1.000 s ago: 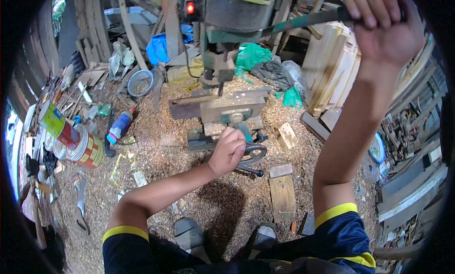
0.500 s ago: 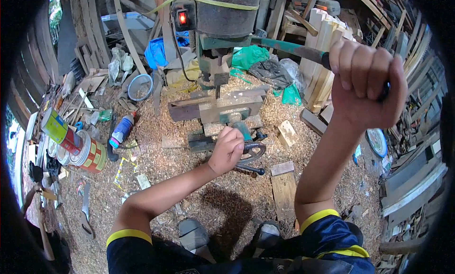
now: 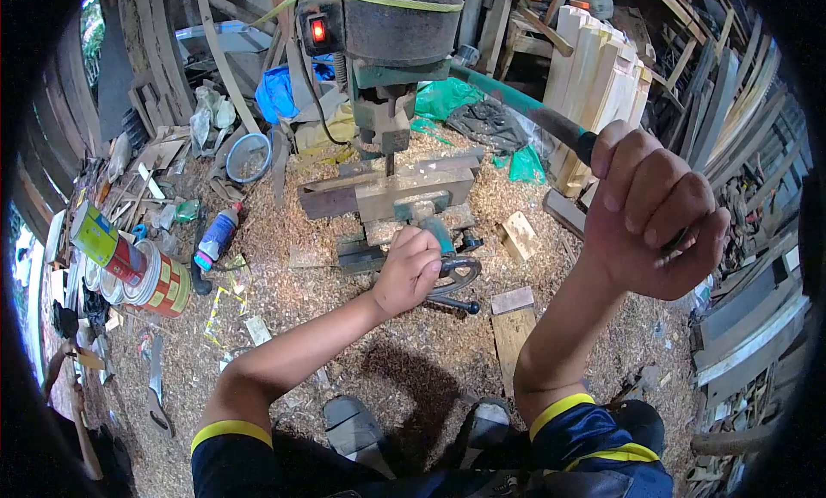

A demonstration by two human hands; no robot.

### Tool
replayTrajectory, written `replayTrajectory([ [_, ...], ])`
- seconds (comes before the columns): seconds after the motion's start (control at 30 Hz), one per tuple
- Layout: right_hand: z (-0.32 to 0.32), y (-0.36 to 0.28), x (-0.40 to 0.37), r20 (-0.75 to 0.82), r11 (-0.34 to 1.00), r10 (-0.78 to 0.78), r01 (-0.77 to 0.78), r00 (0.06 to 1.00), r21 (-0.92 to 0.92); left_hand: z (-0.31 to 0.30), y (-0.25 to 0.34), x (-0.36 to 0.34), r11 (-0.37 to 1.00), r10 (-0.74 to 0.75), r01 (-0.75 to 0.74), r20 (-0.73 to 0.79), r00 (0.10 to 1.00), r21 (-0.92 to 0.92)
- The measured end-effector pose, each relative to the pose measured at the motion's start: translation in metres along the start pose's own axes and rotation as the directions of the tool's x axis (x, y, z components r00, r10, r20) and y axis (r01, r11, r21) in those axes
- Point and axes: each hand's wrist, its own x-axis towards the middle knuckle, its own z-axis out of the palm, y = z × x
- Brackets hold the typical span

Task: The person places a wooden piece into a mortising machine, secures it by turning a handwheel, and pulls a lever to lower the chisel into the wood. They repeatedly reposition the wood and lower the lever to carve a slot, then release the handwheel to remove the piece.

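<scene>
My right hand (image 3: 651, 207) is closed round the dark grip of a long green lever (image 3: 525, 104). The lever runs to a drill-press-like machine (image 3: 400, 33), whose red switch (image 3: 319, 30) is lit. Beneath its head, the bit (image 3: 390, 164) points down at a wooden workpiece (image 3: 417, 192) held in a vise (image 3: 422, 227). My left hand (image 3: 409, 270) is closed at the near side of the vise, against its handwheel (image 3: 460, 276); the fingers hide the exact hold. Below that hand a black ball-ended handle (image 3: 454, 304) sticks out.
Wood chips cover the ground. A wood block (image 3: 520, 236) and a board (image 3: 514, 339) lie right of the vise. Paint buckets (image 3: 163, 283), a blue bottle (image 3: 217, 237) and a handsaw (image 3: 156, 386) are at left. Stacked timber (image 3: 598, 93) stands at the back right.
My right hand has come down, swinging the lever's end lower. My left hand keeps its place at the vise. The view has shifted slightly.
</scene>
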Motion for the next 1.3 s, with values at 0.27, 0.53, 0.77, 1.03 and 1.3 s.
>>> replayTrajectory([
  [0.27, -0.012, 0.004, 0.046, 0.086, 0.968, 0.154, -0.168, 0.984, 0.184, 0.005, 0.001, -0.004, 0.999, -0.034, 0.034, -0.008, 0.999, -0.003],
  [0.53, 0.002, -0.005, -0.004, -0.018, 0.999, 0.045, -0.045, 0.999, 0.000, 0.005, 0.001, -0.009, 1.000, -0.024, 0.023, -0.008, 1.000, -0.016],
  [0.77, 0.012, -0.007, -0.035, -0.094, 0.995, 0.047, -0.055, 0.994, -0.089, 0.007, -0.003, -0.004, 0.998, 0.011, -0.014, -0.043, 0.999, -0.062],
  [1.03, -0.016, -0.003, 0.027, 0.143, 0.983, 0.176, -0.181, 0.974, 0.025, 0.005, 0.000, -0.005, 0.998, -0.049, 0.049, -0.003, 0.999, -0.042],
  [1.3, 0.040, -0.012, -0.098, -0.344, 0.985, -0.062, 0.002, 0.937, -0.172, 0.012, -0.007, -0.018, 0.999, 0.035, -0.036, -0.068, 0.997, -0.011],
])
